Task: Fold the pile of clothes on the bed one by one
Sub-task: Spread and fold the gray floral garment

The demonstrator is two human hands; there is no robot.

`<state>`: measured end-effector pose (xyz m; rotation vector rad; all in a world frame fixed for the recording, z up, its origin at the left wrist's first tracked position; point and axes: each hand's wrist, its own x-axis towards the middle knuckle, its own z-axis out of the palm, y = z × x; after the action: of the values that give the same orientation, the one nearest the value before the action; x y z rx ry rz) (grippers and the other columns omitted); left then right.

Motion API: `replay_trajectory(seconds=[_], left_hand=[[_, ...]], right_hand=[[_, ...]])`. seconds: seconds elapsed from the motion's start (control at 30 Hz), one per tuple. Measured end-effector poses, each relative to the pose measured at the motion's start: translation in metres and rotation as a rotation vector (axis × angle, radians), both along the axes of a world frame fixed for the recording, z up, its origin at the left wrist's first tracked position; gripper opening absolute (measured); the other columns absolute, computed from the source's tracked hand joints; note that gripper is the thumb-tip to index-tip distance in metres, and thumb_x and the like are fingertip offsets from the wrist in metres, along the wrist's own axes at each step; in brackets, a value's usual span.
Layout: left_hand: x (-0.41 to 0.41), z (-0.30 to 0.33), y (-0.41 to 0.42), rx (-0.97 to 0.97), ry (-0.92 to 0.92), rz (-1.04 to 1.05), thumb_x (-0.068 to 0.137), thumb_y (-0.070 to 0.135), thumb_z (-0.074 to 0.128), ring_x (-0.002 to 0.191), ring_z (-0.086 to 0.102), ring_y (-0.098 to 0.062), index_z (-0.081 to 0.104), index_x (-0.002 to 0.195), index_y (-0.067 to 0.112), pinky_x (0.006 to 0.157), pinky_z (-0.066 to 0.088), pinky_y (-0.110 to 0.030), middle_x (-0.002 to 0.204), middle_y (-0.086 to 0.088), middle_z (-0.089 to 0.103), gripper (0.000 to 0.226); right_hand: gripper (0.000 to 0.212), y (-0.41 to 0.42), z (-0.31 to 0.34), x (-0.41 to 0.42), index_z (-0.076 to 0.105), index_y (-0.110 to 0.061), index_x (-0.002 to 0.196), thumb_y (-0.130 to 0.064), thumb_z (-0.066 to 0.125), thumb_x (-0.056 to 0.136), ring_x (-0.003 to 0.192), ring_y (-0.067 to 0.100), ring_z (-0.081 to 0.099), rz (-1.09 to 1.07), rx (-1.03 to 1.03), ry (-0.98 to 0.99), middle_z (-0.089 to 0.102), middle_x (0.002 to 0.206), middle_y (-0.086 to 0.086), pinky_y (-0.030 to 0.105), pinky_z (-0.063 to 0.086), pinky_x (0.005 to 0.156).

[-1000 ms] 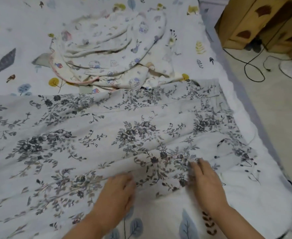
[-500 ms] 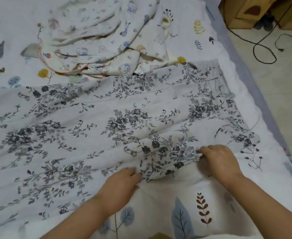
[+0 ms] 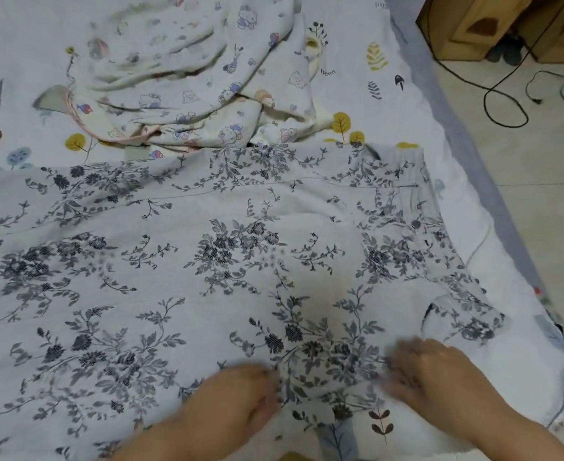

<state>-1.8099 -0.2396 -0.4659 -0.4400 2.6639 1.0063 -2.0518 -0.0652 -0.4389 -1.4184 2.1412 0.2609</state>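
— Where does the floral garment [image 3: 240, 247] lie from the two hands?

— Straight ahead of both. It is spread flat across the bed [image 3: 467, 207], its long axis running left to right, with the waistband at the right end near the bed's edge. Its near hem is the only part under the hands; the rest stretches away and off to the left.

— Which hand is better placed?

— Neither much more than the other. The left hand [image 3: 237, 404] and the right hand [image 3: 440, 377] sit either side of a bunched bit of hem near the right end, close together. The long left stretch is well away from both (a reach for the left hand, I'd judge).

— And how are they holding?

— The left hand lies knuckles up, its fingers [image 3: 267, 399] curled at the hem and seemingly pinching the cloth. The right hand's fingers [image 3: 403, 357] are bent onto the fabric edge, but they are blurred, so I cannot tell whether they grip or only press.

— Anything else waiting?

— A crumpled cartoon-print garment [image 3: 190, 81] beyond the floral one, touching its far edge, not yet folded.

— So the move turns on what?

— On carrying that near hem away, over to the far long edge, probably.
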Motion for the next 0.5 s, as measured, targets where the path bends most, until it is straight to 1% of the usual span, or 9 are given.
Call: replay_trajectory(seconds=[0.03, 0.1, 0.13, 0.17, 0.2, 0.23, 0.33, 0.4, 0.5], left_hand=[[-0.004, -0.008, 0.003, -0.092, 0.101, 0.08, 0.091, 0.038, 0.037, 0.085, 0.059, -0.008, 0.067, 0.09, 0.017, 0.077, 0.046, -0.016, 0.095, 0.004, 0.062, 0.035], [-0.012, -0.016, 0.006, -0.24, 0.098, 0.227, 0.089, 0.036, 0.036, 0.104, 0.062, -0.022, 0.066, 0.112, 0.015, 0.092, 0.048, -0.028, 0.115, -0.006, 0.063, 0.043], [-0.014, -0.022, 0.006, -0.288, 0.009, 0.259, 0.092, 0.041, 0.031, 0.123, 0.05, -0.03, 0.056, 0.129, 0.013, 0.104, 0.04, -0.036, 0.133, -0.013, 0.054, 0.052], [-0.014, -0.031, 0.007, -0.359, -0.067, 0.259, 0.095, 0.048, 0.021, 0.138, 0.028, -0.035, 0.04, 0.142, 0.014, 0.114, 0.025, -0.042, 0.146, -0.017, 0.038, 0.061], [-0.012, -0.04, 0.008, -0.425, -0.123, 0.229, 0.095, 0.054, 0.01, 0.143, 0.005, -0.035, 0.028, 0.146, 0.014, 0.117, 0.01, -0.043, 0.151, -0.018, 0.025, 0.067], [-0.01, -0.049, 0.009, -0.48, -0.148, 0.182, 0.094, 0.056, 0.004, 0.143, -0.005, -0.032, 0.027, 0.145, 0.014, 0.113, 0.004, -0.042, 0.15, -0.019, 0.024, 0.071], [-0.011, -0.057, 0.011, -0.452, -0.265, 0.081, 0.089, 0.06, 0.016, 0.138, 0.022, -0.039, 0.046, 0.134, 0.009, 0.105, 0.007, -0.043, 0.138, -0.02, 0.045, 0.074], [-0.011, -0.054, 0.013, -0.441, -0.276, 0.063, 0.085, 0.06, 0.025, 0.129, 0.04, -0.04, 0.049, 0.133, 0.008, 0.105, 0.009, -0.044, 0.138, -0.02, 0.046, 0.075], [-0.005, -0.052, 0.025, -0.426, -0.132, 0.018, 0.081, 0.064, 0.039, 0.131, 0.039, -0.035, 0.048, 0.135, 0.011, 0.108, 0.01, -0.044, 0.142, -0.015, 0.044, 0.077]], right_hand=[[0.034, -0.004, -0.007, 0.002, 0.059, -0.032, 0.111, -0.054, 0.05, 0.088, 0.109, 0.014, 0.051, -0.057, -0.136, 0.041, 0.055, 0.117, -0.008, 0.028, 0.042, 0.09], [0.054, -0.02, -0.02, 0.007, 0.048, -0.022, 0.135, -0.045, 0.057, 0.087, 0.133, 0.027, 0.04, -0.163, -0.348, 0.119, 0.045, 0.141, 0.004, 0.041, 0.033, 0.106], [0.063, -0.028, -0.027, 0.009, 0.032, -0.022, 0.145, -0.045, 0.052, 0.089, 0.142, 0.026, 0.02, -0.182, -0.342, 0.129, 0.027, 0.152, 0.006, 0.043, 0.021, 0.111], [0.069, -0.033, -0.037, 0.008, 0.015, -0.024, 0.149, -0.048, 0.045, 0.092, 0.144, 0.023, -0.002, -0.173, -0.297, 0.137, 0.007, 0.156, 0.005, 0.042, 0.007, 0.114], [0.07, -0.038, -0.045, 0.005, 0.0, -0.026, 0.149, -0.051, 0.036, 0.094, 0.14, 0.02, -0.018, -0.152, -0.212, 0.127, -0.01, 0.156, 0.005, 0.042, -0.003, 0.113], [0.071, -0.039, -0.056, 0.001, -0.011, -0.027, 0.147, -0.054, 0.028, 0.095, 0.136, 0.02, -0.028, -0.119, -0.121, 0.129, -0.022, 0.153, 0.004, 0.042, -0.009, 0.113], [0.071, -0.039, -0.071, -0.009, -0.029, -0.025, 0.138, -0.057, 0.018, 0.095, 0.137, 0.019, -0.029, -0.056, 0.047, 0.077, -0.032, 0.15, 0.001, 0.043, -0.011, 0.114], [0.069, -0.038, -0.069, -0.013, -0.022, -0.027, 0.143, -0.055, 0.021, 0.096, 0.141, 0.018, -0.023, -0.062, 0.004, 0.013, -0.029, 0.15, -0.002, 0.039, -0.01, 0.114], [0.06, -0.023, -0.051, -0.018, 0.0, -0.028, 0.149, -0.035, 0.034, 0.1, 0.143, 0.017, -0.011, -0.069, -0.227, 0.067, -0.009, 0.156, 0.0, 0.034, -0.011, 0.112]])
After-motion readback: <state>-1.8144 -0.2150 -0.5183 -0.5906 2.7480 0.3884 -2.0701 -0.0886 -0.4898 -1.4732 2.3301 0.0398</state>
